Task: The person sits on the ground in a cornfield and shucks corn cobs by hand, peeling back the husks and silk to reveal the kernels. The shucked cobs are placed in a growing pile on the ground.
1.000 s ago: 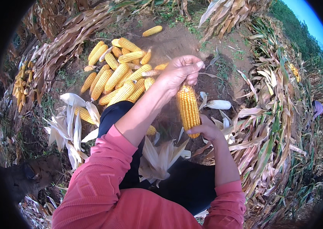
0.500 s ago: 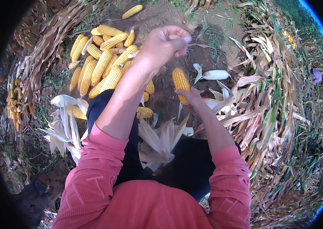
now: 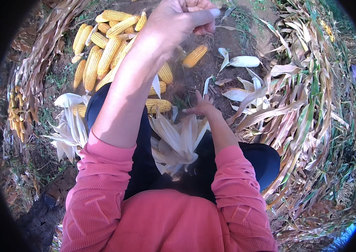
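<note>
My left hand (image 3: 192, 19) is raised at the far middle, its fingers curled and thumb pressed in. Whether anything is in them I cannot make out. A husked corn cob (image 3: 195, 56) is just below it, apart from both hands; I cannot tell if it is in the air or on the soil. My right hand (image 3: 203, 105) holds nothing and has its fingers spread. Beneath it, a tuft of pale husks (image 3: 176, 140) rests between my legs. Yellow cobs lie in a pile (image 3: 108, 56) at the far left, partly behind my left forearm.
To the right lie an ear in pale husk (image 3: 244, 61) and another partly husked ear (image 3: 236, 94). Beyond them stretches a long heap of dry stalks (image 3: 295, 96). More husks (image 3: 70, 130) lie left of my knee, and small cobs (image 3: 17, 113) lie at the far left.
My right hand has let go of the cob and drawn back toward me, fingers spreading. The cob is now farther off, near my left hand, and tilted. My left hand appears higher in view.
</note>
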Demonstrator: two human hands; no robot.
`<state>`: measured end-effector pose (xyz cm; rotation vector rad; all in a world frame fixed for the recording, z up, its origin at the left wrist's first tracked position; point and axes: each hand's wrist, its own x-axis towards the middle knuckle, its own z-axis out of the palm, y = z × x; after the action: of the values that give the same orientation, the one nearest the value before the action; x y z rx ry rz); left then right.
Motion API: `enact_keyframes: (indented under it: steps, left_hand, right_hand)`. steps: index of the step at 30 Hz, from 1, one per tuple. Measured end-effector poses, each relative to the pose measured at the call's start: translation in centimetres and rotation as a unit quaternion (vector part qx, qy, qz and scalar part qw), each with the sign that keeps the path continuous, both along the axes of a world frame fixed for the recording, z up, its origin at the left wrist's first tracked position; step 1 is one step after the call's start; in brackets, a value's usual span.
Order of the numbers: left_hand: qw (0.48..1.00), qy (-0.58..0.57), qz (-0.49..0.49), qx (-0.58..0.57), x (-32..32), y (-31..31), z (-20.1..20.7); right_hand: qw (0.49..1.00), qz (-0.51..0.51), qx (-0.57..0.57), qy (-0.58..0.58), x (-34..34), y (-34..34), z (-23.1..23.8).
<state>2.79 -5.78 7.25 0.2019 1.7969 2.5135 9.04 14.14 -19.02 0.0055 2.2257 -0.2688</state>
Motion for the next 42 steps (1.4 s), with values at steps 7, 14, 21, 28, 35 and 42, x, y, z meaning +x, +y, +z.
enact_keyframes:
  steps: [7,14,21,28,35,42]
  left_hand:
    - [0.999,-0.025,0.004,-0.037,1.4,-0.3,2.1]
    - [0.991,0.075,0.002,-0.11,0.5,-0.7,-0.6]
    - [0.992,0.05,-0.029,-0.109,0.3,0.6,-0.8]
    - [0.991,-0.002,-0.063,-0.12,0.6,2.6,-1.1]
    - [0.975,-0.095,-0.083,-0.182,1.0,2.9,-1.2]
    - [0.977,-0.098,-0.088,-0.17,0.8,2.3,-1.2]
  right_hand:
    - [0.995,-0.037,0.024,-0.086,15.4,-9.3,-4.3]
    - [0.888,0.071,-0.359,-0.278,15.3,-12.1,-0.8]
    - [0.926,-0.265,-0.09,0.253,-1.2,0.4,-2.5]
    - [0.935,-0.083,0.189,0.289,-7.7,10.8,-3.6]
    - [0.934,-0.011,0.298,0.198,-9.4,18.7,-8.0]
    - [0.926,0.145,0.27,0.221,-9.0,21.3,-8.5]
